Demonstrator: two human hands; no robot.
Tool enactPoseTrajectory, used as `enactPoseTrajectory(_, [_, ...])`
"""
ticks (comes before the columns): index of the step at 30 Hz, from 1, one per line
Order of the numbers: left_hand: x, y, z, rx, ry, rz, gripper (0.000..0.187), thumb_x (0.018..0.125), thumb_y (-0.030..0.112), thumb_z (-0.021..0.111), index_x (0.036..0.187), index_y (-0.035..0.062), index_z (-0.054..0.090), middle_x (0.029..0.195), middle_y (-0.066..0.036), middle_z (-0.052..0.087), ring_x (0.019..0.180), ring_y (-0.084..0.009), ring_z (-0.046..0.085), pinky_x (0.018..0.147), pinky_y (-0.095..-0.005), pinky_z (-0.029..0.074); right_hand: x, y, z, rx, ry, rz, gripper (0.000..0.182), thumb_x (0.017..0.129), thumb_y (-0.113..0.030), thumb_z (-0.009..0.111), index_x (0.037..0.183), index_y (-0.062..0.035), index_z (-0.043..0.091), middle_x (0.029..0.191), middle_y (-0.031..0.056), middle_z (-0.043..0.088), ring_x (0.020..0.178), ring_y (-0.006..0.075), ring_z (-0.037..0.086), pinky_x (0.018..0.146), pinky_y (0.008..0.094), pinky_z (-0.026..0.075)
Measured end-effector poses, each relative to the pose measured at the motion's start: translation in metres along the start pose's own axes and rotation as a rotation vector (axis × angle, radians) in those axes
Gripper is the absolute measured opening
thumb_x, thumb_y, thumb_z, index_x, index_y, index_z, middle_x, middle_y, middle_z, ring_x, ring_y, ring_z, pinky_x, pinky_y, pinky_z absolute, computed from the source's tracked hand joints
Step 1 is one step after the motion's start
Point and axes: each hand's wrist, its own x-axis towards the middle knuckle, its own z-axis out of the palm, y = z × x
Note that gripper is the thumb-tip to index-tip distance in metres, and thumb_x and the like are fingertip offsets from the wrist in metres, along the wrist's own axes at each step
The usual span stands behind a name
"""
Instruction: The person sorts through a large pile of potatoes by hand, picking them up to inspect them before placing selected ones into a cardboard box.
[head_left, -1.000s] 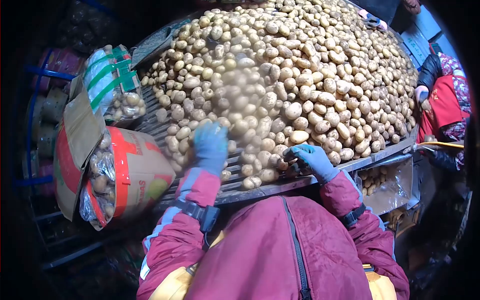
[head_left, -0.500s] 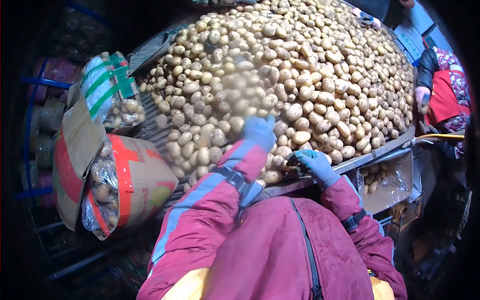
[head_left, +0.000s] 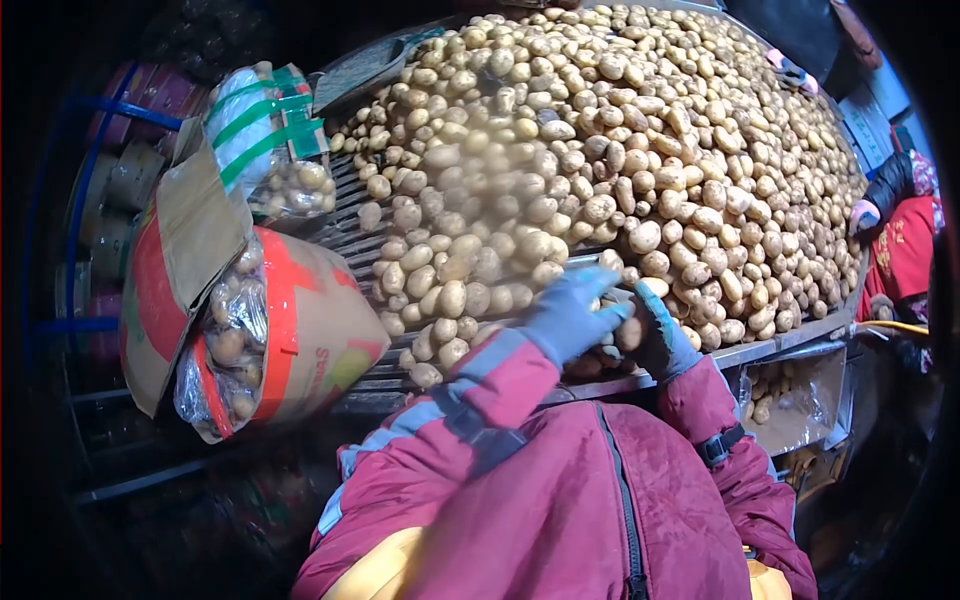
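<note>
A large heap of potatoes (head_left: 700, 200) covers the slatted table in front of me. My left hand (head_left: 575, 315), in a blue-grey glove, reaches in from the left at the near edge of the heap. Its fingers are apart and point toward my other hand, with nothing plainly in them. My right hand (head_left: 668, 335), in a similar glove with darker fingers, curls around a potato (head_left: 630, 333) close to the left fingertips. More potatoes lie partly hidden beneath both hands.
At left stands an open cardboard box (head_left: 325, 330) holding plastic-wrapped potatoes. Behind it is a green-taped package (head_left: 250, 125). Bare metal slats (head_left: 350, 215) show beside the heap. Below the right edge sits a plastic-lined box (head_left: 795, 400). A co-worker in a red apron (head_left: 900, 250) is at right.
My left hand has moved right and nearer to me, beside my right hand. The right hand has turned inward and now holds a potato. The whole view has shifted slightly.
</note>
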Motion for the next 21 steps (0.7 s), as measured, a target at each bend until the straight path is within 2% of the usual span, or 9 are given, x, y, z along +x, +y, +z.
enactPoseTrajectory(2, [-0.011,-0.023,-0.051,0.124,0.153,-0.228,0.049,0.084,0.028,0.075,0.127,0.0078,0.064,0.123,-0.018,0.065,0.114,-0.0333,0.062,0.099,-0.0411,0.049,0.003,-0.003,-0.004,-0.017,-0.147,0.102,0.052,0.101,-0.054,0.053,0.128,-0.0092,0.057,0.102,0.0077,0.065,0.082,0.0208,0.064,0.071,0.0361,0.055])
enactPoseTrajectory(3, [-0.021,-0.049,-0.07,0.285,0.276,-0.268,0.047,0.087,0.03,0.072,0.128,0.0092,0.064,0.124,-0.017,0.064,0.115,-0.0343,0.061,0.1,-0.0425,0.048,0.004,-0.004,-0.006,0.021,-0.239,0.149,0.05,0.101,-0.051,0.053,0.126,-0.0086,0.059,0.101,0.0067,0.066,0.082,0.0198,0.064,0.069,0.0346,0.053])
enactPoseTrajectory(4, [-0.03,-0.077,-0.081,0.446,0.4,-0.301,0.045,0.09,0.033,0.069,0.129,0.0106,0.064,0.124,-0.016,0.064,0.117,-0.0352,0.059,0.1,-0.0439,0.048,-0.004,-0.007,0.011,-0.062,-0.1,0.078,0.049,0.101,-0.05,0.054,0.125,-0.0078,0.059,0.1,0.0079,0.067,0.08,0.0207,0.065,0.065,0.034,0.052])
enactPoseTrajectory(6, [-0.048,-0.094,-0.095,0.405,0.345,-0.378,0.046,0.09,0.031,0.068,0.132,0.0124,0.063,0.122,-0.017,0.063,0.114,-0.0367,0.059,0.098,-0.0462,0.048,0.004,0.0,0.007,-0.027,-0.164,0.118,0.051,0.099,-0.048,0.057,0.127,-0.006,0.059,0.102,0.0091,0.067,0.08,0.0213,0.065,0.062,0.0338,0.053])
enactPoseTrajectory(9, [-0.076,-0.088,-0.09,0.368,0.207,-0.45,0.052,0.087,0.028,0.071,0.136,0.0126,0.058,0.122,-0.018,0.062,0.11,-0.0382,0.059,0.095,-0.0473,0.048,0.005,-0.001,0.011,-0.148,-0.056,0.158,0.051,0.097,-0.045,0.06,0.13,-0.0064,0.058,0.104,0.0096,0.067,0.08,0.0222,0.066,0.062,0.0348,0.054])
enactPoseTrajectory(14, [-0.116,-0.082,-0.101,0.467,0.135,-0.39,0.048,0.086,0.027,0.073,0.13,0.0112,0.062,0.113,-0.018,0.064,0.105,-0.0381,0.061,0.091,-0.0473,0.049,-0.014,-0.015,0.039,-0.265,0.036,-0.004,0.045,0.096,-0.035,0.063,0.132,-0.0091,0.059,0.104,0.0096,0.067,0.084,0.0235,0.067,0.064,0.0351,0.055])
enactPoseTrajectory(17, [-0.101,-0.091,-0.113,0.502,0.172,-0.395,0.037,0.087,0.03,0.073,0.116,0.0091,0.068,0.105,-0.018,0.067,0.101,-0.0389,0.063,0.087,-0.0477,0.05,-0.019,-0.019,0.037,-0.229,0.064,0.003,0.041,0.097,-0.032,0.064,0.129,-0.0075,0.062,0.101,0.0088,0.067,0.084,0.0228,0.067,0.063,0.0341,0.055])
enactPoseTrajectory(19, [-0.065,-0.087,-0.107,0.4,0.094,-0.489,0.038,0.087,0.031,0.072,0.119,0.0102,0.065,0.106,-0.018,0.067,0.099,-0.038,0.064,0.086,-0.0479,0.051,-0.011,-0.008,0.023,-0.204,0.101,-0.042,0.04,0.098,-0.035,0.063,0.118,-0.001,0.066,0.095,0.0077,0.067,0.08,0.0209,0.066,0.061,0.0324,0.054])
enactPoseTrajectory(21, [-0.04,-0.089,-0.088,0.385,0.031,-0.539,0.039,0.088,0.033,0.07,0.12,0.011,0.064,0.107,-0.017,0.068,0.098,-0.0378,0.066,0.085,-0.0479,0.052,0.005,-0.002,-0.007,-0.164,-0.006,0.078,0.042,0.098,-0.038,0.063,0.113,0.0017,0.067,0.092,0.0083,0.067,0.077,0.0204,0.066,0.061,0.0318,0.054])
